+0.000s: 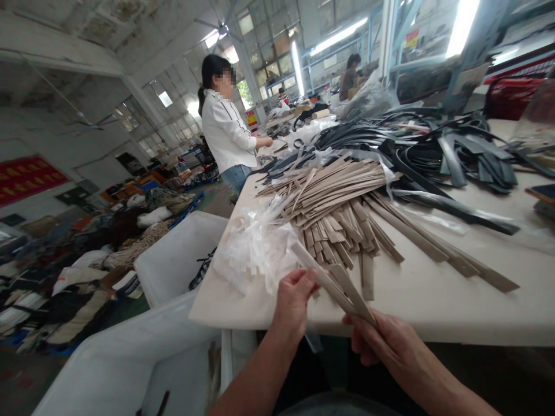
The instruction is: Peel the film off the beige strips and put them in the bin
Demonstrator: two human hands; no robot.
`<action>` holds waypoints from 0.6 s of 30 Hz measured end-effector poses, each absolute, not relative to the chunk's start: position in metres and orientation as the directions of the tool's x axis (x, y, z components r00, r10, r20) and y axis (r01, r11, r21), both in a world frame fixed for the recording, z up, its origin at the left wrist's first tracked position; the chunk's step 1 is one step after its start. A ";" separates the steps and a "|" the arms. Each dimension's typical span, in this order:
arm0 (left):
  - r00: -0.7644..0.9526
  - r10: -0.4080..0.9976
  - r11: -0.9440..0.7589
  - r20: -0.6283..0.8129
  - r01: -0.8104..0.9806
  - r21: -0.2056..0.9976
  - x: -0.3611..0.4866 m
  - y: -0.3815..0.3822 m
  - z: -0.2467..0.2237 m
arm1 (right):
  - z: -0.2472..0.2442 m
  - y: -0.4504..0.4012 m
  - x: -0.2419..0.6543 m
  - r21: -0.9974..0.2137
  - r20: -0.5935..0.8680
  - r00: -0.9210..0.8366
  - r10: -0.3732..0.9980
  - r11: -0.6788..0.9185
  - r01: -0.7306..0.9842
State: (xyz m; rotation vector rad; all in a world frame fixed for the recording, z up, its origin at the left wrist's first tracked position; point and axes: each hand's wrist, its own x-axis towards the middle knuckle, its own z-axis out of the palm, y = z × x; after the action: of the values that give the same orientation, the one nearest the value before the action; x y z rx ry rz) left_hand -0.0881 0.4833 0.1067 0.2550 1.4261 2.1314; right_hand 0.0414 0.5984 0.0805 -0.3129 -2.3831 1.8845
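Over the near table edge, my right hand (377, 338) is closed around the lower end of a beige strip (353, 292), which looks folded or doubled. My left hand (295, 297) pinches the strip's pale side farther up, between thumb and fingers. A whitish end (303, 254) of it sticks out past my left fingertips; whether this is film or the strip itself, I cannot tell. Just beyond my hands lies a fanned pile of beige strips (342, 190). To its left is a crumpled heap of thin white film strips (260, 242).
Black strips (468, 150) lie in a tangle across the back right of the table (477, 312). White plastic bins (108, 341) stand at the table's left. A co-worker in a white top (228, 133) stands at the far left side. Piles of material (87, 283) cover the floor.
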 end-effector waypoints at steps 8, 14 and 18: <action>-0.829 0.556 -0.345 -0.056 -0.291 0.892 -0.088 0.490 0.110 | 0.088 0.595 0.025 -0.971 0.032 -0.982 0.186 0.239 0.014; -0.713 0.689 -0.174 -0.127 -0.334 0.926 -0.079 0.489 0.104 | 0.087 0.594 0.022 -0.946 0.127 -0.967 0.219 0.320 -0.052; -0.845 0.534 -0.362 -0.025 -0.255 0.897 -0.087 0.488 0.113 | 0.079 0.591 0.023 -0.939 0.099 -0.977 0.187 0.343 -0.030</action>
State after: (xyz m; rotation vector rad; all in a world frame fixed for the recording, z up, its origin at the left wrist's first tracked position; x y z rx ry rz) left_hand -0.0871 0.4876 0.1128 0.3743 1.3946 2.2240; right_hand 0.0227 0.5914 0.0789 -0.1430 -2.4133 1.6938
